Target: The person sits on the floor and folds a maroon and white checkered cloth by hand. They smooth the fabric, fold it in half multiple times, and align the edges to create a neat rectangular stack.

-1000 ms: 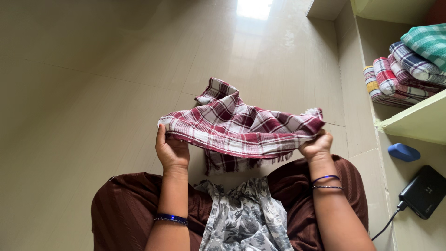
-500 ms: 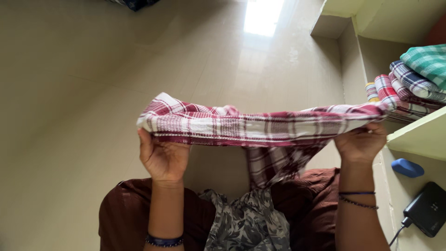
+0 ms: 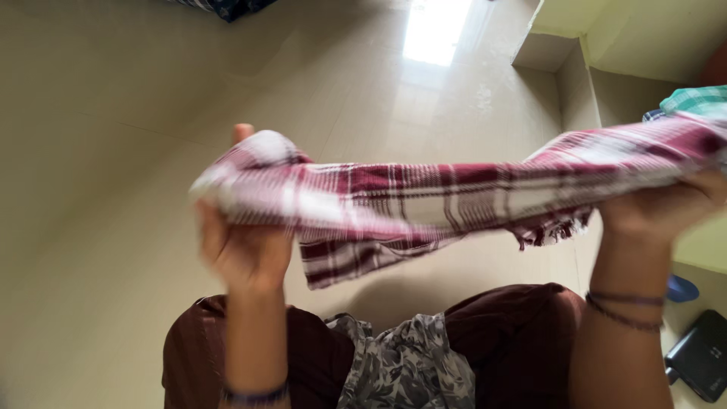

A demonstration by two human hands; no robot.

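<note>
Two hands hold one red checked cloth stretched level above the tiled floor and my lap, pulled taut so it hangs flat. My left hand grips one bunched end, my right hand clutches the other beside the shelf.

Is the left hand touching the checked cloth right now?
Touching. The head view shows the left hand gripping one end of the maroon checked cloth, fabric bunched over its fingers.
</note>
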